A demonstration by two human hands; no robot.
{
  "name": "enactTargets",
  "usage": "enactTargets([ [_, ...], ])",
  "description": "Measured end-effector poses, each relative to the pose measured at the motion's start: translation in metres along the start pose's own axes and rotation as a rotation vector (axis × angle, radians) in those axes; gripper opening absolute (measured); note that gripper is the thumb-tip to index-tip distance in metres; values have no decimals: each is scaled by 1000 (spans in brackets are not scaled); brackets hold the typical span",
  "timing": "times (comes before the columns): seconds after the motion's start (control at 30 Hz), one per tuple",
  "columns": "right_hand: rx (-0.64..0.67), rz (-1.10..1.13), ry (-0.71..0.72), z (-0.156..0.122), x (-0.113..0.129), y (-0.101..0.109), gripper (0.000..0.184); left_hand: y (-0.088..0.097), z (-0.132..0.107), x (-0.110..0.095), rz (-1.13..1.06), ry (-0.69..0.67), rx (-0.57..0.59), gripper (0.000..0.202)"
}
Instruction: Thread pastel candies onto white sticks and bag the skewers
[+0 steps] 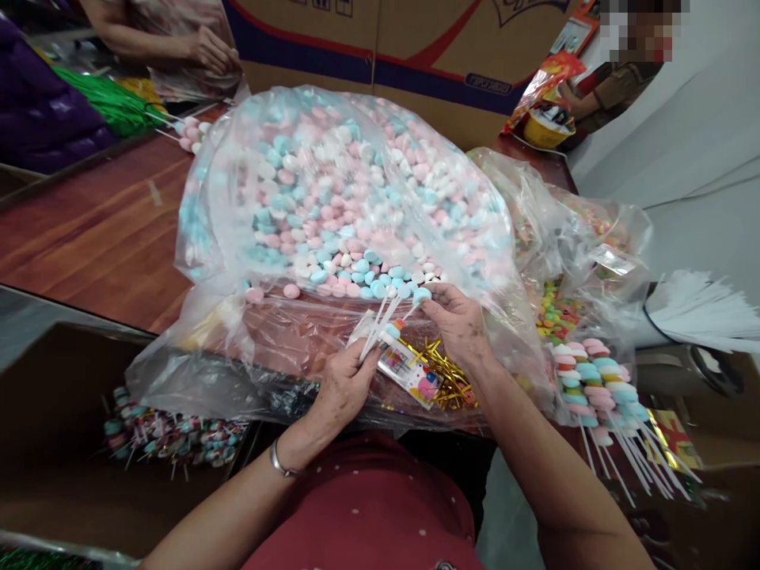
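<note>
Holding thin white sticks (pixel 378 324), loosely fanned upward. Pinching a rounded pale-blue candy (pixel 421 294) at one stick's tip, near loose pastel candies (pixel 360 267).

Single head-worn camera, directed forward and downward.
The bench (pixel 119 229) is viewed obliquely from above, over the wearer's red shirt (pixel 374 514) at the bottom edge; the fingers (pixel 442 294) are framed near the centre at close range, and the background is bounded by a printed carton (pixel 385 67).
</note>
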State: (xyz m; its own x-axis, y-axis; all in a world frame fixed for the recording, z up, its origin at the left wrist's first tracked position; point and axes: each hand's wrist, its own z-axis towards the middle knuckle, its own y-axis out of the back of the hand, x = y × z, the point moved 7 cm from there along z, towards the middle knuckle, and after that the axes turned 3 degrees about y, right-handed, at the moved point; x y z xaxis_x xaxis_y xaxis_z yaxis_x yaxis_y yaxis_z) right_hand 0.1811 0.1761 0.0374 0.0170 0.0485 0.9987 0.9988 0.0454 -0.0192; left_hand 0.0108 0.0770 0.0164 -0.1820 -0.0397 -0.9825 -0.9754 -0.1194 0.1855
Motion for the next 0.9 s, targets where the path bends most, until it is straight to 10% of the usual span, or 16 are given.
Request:
enactTargets([
  [0.9, 77, -344, 257, -12, 8, 1, 21, -2, -1, 4, 35, 1, -9, 24],
])
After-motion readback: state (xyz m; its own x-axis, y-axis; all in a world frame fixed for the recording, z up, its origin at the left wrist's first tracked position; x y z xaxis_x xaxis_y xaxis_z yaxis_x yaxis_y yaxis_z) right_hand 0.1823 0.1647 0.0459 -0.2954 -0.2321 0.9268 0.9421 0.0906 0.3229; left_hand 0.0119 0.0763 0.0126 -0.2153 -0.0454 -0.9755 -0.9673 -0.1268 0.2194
